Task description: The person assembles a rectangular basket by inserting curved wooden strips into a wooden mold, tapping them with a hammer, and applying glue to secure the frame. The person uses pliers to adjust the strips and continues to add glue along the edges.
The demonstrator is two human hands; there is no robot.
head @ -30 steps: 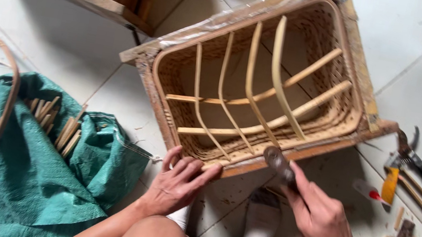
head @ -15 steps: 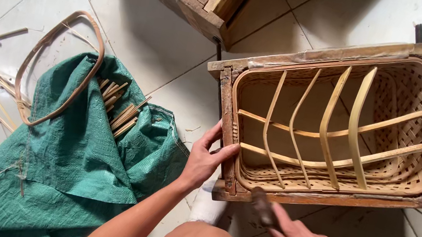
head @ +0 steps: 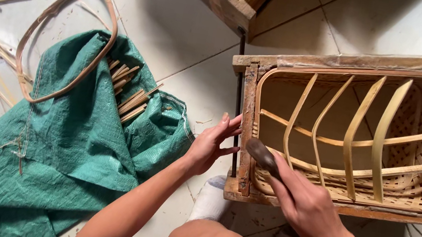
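1. The woven basket [head: 359, 133] sits inside its wooden frame [head: 361, 60] on the tiled floor [head: 169, 24], in front of my knees. I judge it light and stiff, with thin ribs that could crack; the frame edge is the safest place to hold.
2. My left hand [head: 210, 144] is spread, its fingertips [head: 234, 121] touching the frame's left edge.
3. My right hand [head: 307, 205] is closed around a dark tool [head: 262, 155], its head at the basket rim.
4. A green sack [head: 63, 138] with bamboo sticks [head: 131, 96] lies to the left.
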